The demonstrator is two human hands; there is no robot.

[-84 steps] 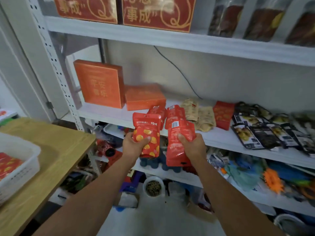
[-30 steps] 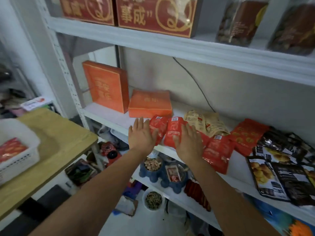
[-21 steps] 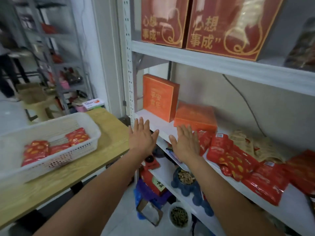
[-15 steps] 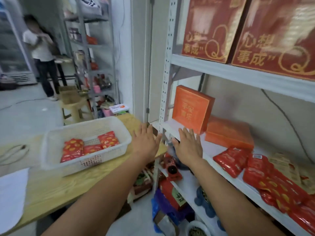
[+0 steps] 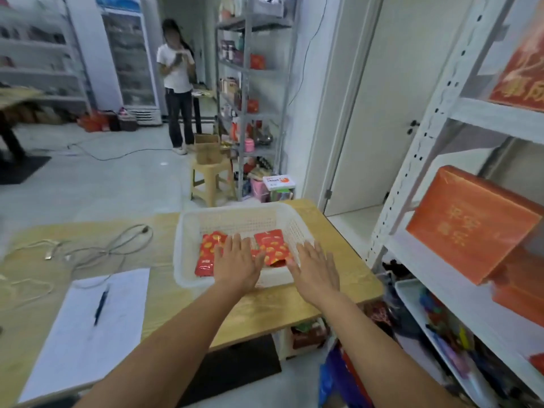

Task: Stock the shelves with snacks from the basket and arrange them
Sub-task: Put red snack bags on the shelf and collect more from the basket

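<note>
both the left snack bag (image 5: 209, 251) and the right snack bag (image 5: 272, 245) lie flat in the white basket (image 5: 188, 231) on the counter (image 5: 341, 251). more may hide under the hands; i cannot tell. the left hand (image 5: 238, 260) reaches over the basket and covers part of both bags. its grip is open, fingers straight, holding nothing. the right hand (image 5: 316, 267) is over the basket's right rim, its grip open too. the shelf (image 5: 435, 269) is off to the right. the bags look smooth and floppy, so a quick grab could let one slip and fall. a bump on the rim could push the light basket along the counter.
</note>
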